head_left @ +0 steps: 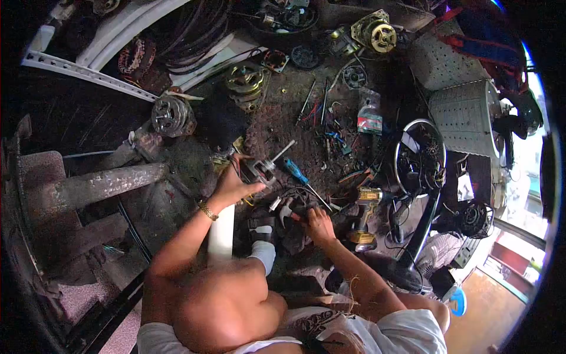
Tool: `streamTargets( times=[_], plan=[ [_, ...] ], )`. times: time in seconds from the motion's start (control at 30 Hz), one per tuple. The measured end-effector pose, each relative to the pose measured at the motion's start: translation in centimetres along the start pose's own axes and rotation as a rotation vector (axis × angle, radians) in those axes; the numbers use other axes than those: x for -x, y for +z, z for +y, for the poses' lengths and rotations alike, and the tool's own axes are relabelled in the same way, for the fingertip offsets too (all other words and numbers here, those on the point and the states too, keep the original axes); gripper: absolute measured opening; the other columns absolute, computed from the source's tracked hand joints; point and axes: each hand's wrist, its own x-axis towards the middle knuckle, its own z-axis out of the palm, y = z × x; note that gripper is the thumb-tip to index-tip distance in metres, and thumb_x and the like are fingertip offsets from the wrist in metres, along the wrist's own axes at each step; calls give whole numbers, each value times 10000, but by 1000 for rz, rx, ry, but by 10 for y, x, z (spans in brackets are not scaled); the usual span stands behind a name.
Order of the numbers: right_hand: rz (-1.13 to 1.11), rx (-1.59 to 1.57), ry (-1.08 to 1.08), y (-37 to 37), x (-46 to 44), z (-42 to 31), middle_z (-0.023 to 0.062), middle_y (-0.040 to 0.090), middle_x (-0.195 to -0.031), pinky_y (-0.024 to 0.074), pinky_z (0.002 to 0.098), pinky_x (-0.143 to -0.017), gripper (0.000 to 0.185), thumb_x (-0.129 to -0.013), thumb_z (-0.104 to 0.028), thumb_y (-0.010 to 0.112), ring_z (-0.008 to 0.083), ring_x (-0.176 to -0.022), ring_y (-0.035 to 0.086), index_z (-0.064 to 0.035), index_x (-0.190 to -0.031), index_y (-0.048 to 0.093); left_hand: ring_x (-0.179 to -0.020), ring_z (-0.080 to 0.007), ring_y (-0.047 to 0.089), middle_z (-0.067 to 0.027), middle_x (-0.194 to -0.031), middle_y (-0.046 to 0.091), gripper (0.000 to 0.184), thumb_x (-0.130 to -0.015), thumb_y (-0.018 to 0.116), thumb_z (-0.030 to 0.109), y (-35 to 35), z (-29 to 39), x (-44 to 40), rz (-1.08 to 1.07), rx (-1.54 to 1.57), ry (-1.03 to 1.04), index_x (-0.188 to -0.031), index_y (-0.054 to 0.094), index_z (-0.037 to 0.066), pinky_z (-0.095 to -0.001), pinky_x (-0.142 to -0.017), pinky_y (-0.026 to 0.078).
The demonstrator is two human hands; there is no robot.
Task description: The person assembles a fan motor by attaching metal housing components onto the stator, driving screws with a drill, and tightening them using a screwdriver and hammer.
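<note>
My left hand [231, 186], with a gold watch band at the wrist, is closed around a small electric motor [259, 173]. The motor's metal shaft sticks up and to the right. Lower and to the right, my right hand [320, 226] is wrapped round the handle of a claw hammer [285, 211], its head pointing left. The hand covers most of that handle. A blue-handled screwdriver [296, 171] lies on the floor between and beyond my hands. Just right of my right hand stands a yellow cordless drill [367, 215].
Brass-coloured motors [246, 82] and a silver motor [171, 115] sit around the dark floor. A round metal-rimmed basin [397, 156] holds dark parts at right. Long thin tools [306, 101] and a plastic bag [369, 112] lie farther off. A perforated metal drum [463, 115] stands behind.
</note>
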Motion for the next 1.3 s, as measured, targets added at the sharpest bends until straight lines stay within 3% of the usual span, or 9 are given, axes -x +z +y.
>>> streamTargets(
  times=[0.17,0.37,0.57,0.8,0.87,0.97,1.07,1.23,1.3],
  plan=[
    [379,-88,189,-10,-33,11,187,471,-939,409,457,-722,234,-714,-61,583,385,-884,459,-8,-917,477,-970,-182,521,-87,-1023,533,709,-571,827,292,-10,-14,-11,54,-126,47,-1103,433,38,-321,-876,404],
    [95,59,87,-9,-61,31,177,485,-993,467,463,-743,207,-747,-33,504,396,-948,474,-17,-951,476,-936,-204,571,-97,-992,590,661,-582,802,365,-5,-20,-21,95,-175,-42,-1075,499,46,-316,-842,432],
    [-193,185,96,-119,-72,33,205,616,-727,472,472,-600,251,-810,-132,542,372,-707,615,-92,-1058,541,-903,-212,607,-110,-979,638,636,-580,788,397,-13,-1,-26,-6,-228,-202,-1057,575,33,-323,-819,453],
    [814,-387,-556,-269,-81,-122,186,612,-806,489,402,-582,394,-739,35,552,350,-688,613,-67,-1117,507,-908,-196,603,-99,-1008,635,612,-633,775,385,-12,13,-30,-47,-157,-248,-1065,566,6,-320,-825,448],
    [568,-215,-441,-202,-101,-79,207,624,-828,494,404,-594,360,-774,-25,539,350,-727,631,-54,-1130,489,-965,-215,584,-127,-1069,608,677,-630,780,388,-14,11,-33,-64,-87,-249,-1116,530,-11,-329,-855,438],
    [23,87,322,-129,-79,28,197,644,-834,501,441,-630,349,-820,-120,509,382,-750,638,-33,-1153,451,-1197,-303,438,-225,-1272,460,918,-620,793,417,-23,-16,-27,-99,-223,-256,-1285,364,-49,-375,-991,360],
    [-291,-94,579,-110,-39,45,250,580,-1040,467,431,-800,426,-792,-3,519,379,-962,581,-51,-1212,459,-1180,-287,454,-212,-1266,471,932,-619,795,430,-25,-13,-1,-117,-255,-413,-1293,353,-39,-365,-983,363],
    [217,-29,-80,-127,-62,10,220,324,-1362,412,415,-927,557,-810,-48,570,379,-1157,456,-45,-1323,354,-1053,-175,507,-89,-1133,540,776,-697,728,390,-29,8,4,-200,253,-232,-1276,385,4,-326,-931,395],
    [237,-436,-270,-171,-87,-32,201,398,-1308,402,378,-936,537,-819,-82,592,363,-1166,450,-48,-1308,371,-1058,-179,517,-95,-1143,543,762,-700,723,373,-29,12,11,-273,361,-295,-1276,384,6,-327,-927,407]
  ],
)
